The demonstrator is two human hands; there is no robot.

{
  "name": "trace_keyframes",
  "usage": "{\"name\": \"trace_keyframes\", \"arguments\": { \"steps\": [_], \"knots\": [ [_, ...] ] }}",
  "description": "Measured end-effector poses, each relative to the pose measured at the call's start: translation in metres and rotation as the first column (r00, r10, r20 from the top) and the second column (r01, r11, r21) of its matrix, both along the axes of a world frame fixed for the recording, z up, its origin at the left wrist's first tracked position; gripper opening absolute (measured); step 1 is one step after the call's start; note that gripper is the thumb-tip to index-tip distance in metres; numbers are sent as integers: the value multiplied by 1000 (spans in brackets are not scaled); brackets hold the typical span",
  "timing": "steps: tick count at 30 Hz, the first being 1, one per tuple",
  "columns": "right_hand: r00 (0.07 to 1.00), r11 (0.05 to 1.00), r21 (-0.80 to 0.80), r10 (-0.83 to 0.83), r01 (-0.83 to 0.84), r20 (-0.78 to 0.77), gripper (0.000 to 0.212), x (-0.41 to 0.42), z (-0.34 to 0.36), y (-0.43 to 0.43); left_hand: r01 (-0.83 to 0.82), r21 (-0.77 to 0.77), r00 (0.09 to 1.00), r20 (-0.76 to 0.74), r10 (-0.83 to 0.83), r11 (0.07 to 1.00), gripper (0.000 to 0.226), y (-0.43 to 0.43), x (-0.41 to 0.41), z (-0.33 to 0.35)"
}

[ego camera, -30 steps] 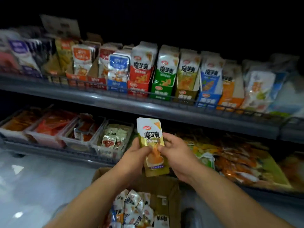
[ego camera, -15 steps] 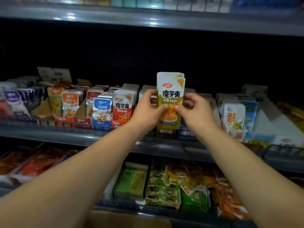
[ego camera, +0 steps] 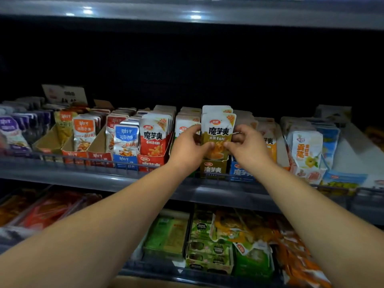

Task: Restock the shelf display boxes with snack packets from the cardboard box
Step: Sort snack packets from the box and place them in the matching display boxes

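A small stack of olive-and-white snack packets (ego camera: 218,129) stands upright in the top of the olive display box (ego camera: 213,169) on the middle shelf. My left hand (ego camera: 188,145) grips the stack's left edge, thumb on the front. My right hand (ego camera: 246,146) grips its right edge the same way. The lower part of the packets sits inside the box, partly hidden by my fingers. The cardboard box is only a brown sliver (ego camera: 133,282) at the bottom edge.
Neighbouring display boxes flank the olive one: red (ego camera: 152,146) on the left, blue (ego camera: 242,172) on the right. A wire rail (ego camera: 83,157) fronts the shelf. An upper shelf (ego camera: 187,11) hangs overhead. Green and orange packets (ego camera: 209,242) fill the lower shelf.
Both hands have carried the packets from low over the cardboard box up to the middle shelf and lowered them into the olive display box.
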State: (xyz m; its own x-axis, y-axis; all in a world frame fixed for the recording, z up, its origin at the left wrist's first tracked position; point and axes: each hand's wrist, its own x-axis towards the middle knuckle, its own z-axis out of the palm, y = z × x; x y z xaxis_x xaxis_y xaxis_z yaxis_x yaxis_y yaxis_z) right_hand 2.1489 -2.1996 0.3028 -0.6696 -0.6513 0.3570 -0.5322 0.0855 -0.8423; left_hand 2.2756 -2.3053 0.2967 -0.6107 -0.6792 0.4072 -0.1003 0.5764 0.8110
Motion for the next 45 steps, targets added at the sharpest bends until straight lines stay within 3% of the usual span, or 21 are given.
{"name": "trace_keyframes", "arguments": {
  "steps": [6,11,16,21,25,30,33,36,38,42,45],
  "knots": [
    [944,981,168,-33,92,-328,36,-3,-11,7,-67,-133,982,169,89,989,54,-3,-4,-14],
    [928,973,178,-71,144,-366,62,-7,-13,2,-62,-119,972,217,87,991,65,-4,-3,-22],
    [917,948,247,-91,199,-388,43,-11,-10,-6,-48,-50,974,219,58,998,72,-10,-4,-18],
    [912,941,234,-143,245,-384,37,-13,-15,-14,-43,-35,972,231,50,998,74,-10,-3,-14],
    [869,928,233,-153,290,-471,39,-10,-14,-18,-33,-51,970,239,44,998,71,-11,-1,-13],
    [873,936,242,-113,253,-475,57,-9,-10,-13,-17,-69,969,245,34,997,69,-13,0,-13],
    [831,948,179,-130,265,-540,53,-7,-6,-11,-2,-63,967,253,18,998,70,-14,1,-14],
    [846,979,153,-31,133,-532,43,-3,-8,-6,12,-45,970,244,-1,999,71,-17,2,-15],
    [796,973,212,56,92,-603,32,1,-13,0,20,-38,971,240,-10,999,70,-17,2,-15],
    [629,894,431,263,127,-732,43,11,-24,8,21,-45,970,245,-9,999,70,-18,3,-13],
    [589,865,474,300,165,-751,51,12,-27,8,17,-34,970,241,-9,999,71,-17,3,-12]
  ]
}}
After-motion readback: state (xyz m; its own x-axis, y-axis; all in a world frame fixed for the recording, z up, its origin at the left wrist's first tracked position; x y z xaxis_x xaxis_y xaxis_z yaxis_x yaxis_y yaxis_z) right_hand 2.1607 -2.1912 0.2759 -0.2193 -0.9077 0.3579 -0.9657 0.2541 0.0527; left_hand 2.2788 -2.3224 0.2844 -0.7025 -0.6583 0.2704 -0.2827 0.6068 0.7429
